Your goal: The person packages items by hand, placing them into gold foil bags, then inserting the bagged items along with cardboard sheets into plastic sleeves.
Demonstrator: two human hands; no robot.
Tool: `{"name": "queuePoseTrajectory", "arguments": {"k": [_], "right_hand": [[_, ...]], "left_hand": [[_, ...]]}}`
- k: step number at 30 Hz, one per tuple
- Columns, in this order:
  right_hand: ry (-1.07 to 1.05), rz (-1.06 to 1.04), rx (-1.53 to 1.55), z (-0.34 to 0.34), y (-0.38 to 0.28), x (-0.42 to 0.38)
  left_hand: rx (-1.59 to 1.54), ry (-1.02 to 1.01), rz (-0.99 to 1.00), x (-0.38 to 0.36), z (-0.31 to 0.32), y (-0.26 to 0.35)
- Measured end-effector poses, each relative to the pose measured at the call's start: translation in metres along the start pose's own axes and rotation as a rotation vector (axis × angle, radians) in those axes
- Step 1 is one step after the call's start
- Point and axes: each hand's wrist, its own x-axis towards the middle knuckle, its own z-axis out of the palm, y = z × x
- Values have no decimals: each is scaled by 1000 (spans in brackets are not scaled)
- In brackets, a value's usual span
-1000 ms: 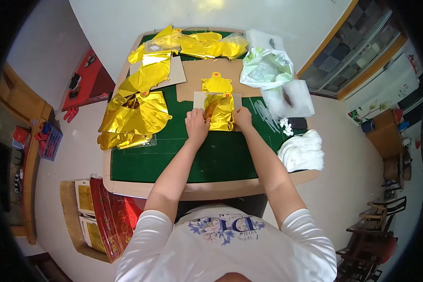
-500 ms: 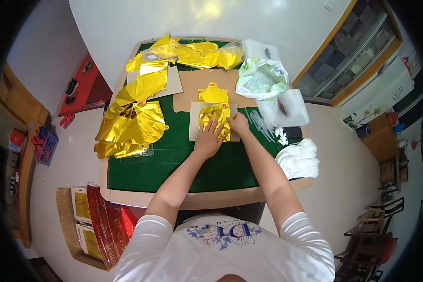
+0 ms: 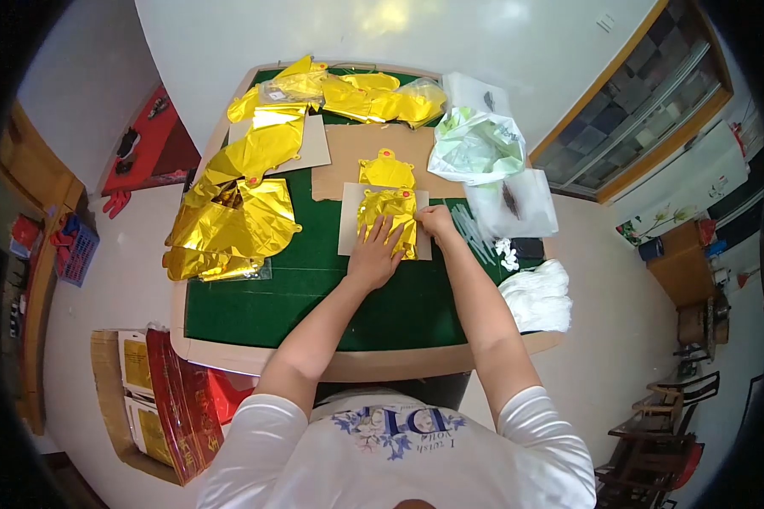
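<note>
Touching gold foil point(image 3: 382, 208), left hand point(image 3: 375, 256) spread

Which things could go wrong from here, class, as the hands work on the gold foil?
The gold foil looks thin and wrinkled, so pressure from the flat left hand might crease it further. The card beneath could shift if the hands push unevenly. The foil pile reaches over the table's left rim and might slip off.
</note>
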Motion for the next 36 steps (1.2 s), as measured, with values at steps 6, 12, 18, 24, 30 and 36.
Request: {"name": "queuePoseTrajectory", "arguments": {"k": [6,12,18,24,30,36], "right_hand": [[-132,94,-311,-2,-26,-6],[25,-141,-435,-4,16,7],[-160,-143,-180,-19,24,-9],[-144,-186,-175,-17,22,-14],[-118,-199,-203,-17,26,-14],[-105,-204,-250,-17,25,-13]], "left_hand": [[-10,75,33,0,8,-2],[3,2,7,1,3,-2],[-57,49,-8,6,8,-1],[-48,217,-39,10,2,12],[-90,337,179,5,7,9],[-98,232,155,10,18,8]]}}
